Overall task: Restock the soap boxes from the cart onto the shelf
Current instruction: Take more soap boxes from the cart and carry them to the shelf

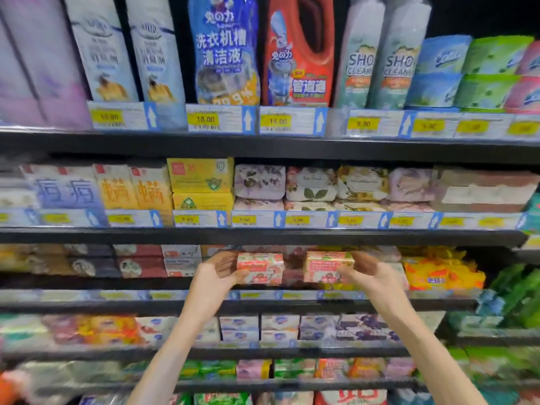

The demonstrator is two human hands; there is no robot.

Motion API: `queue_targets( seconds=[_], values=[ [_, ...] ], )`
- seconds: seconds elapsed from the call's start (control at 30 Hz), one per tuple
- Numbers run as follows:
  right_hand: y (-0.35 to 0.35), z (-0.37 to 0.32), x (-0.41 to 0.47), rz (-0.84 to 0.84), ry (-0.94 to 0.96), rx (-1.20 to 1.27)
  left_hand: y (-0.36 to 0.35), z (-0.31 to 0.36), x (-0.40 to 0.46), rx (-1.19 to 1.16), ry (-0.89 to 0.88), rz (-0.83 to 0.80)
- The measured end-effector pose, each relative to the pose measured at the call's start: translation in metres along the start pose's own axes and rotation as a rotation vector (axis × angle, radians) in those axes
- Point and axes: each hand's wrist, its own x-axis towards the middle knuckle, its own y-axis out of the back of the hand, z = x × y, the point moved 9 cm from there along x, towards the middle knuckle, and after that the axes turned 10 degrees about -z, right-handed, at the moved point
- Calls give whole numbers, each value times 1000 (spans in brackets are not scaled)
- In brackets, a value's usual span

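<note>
**Two soap boxes, one per hand**

Left hand (217,271) has its fingers curled around the left end of a pink soap box (260,268). Right hand (369,273) grips a second box (327,267) by its right end. Both boxes are held up side by side, a small gap between them, right in front of the third shelf (117,305) down. More soaps sit behind, pretty blurry.
</note>
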Motion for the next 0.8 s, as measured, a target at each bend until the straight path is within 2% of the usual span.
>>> queue_targets(
  seconds=[0.37, 0.53, 0.63, 0.8],
  values=[
    [-3, 11, 23, 8, -11, 67, -7, -3, 22, 54, 0, 35],
    [-9, 13, 30, 1, -27, 42, -9, -10, 12, 131, -22, 205],
    [-18, 12, 33, 0, -36, 60, -11, -7, 10, 264, -71, 300],
    [-26, 9, 39, 22, -53, 58, -12, -4, 13, 399, -83, 375]
  ],
)
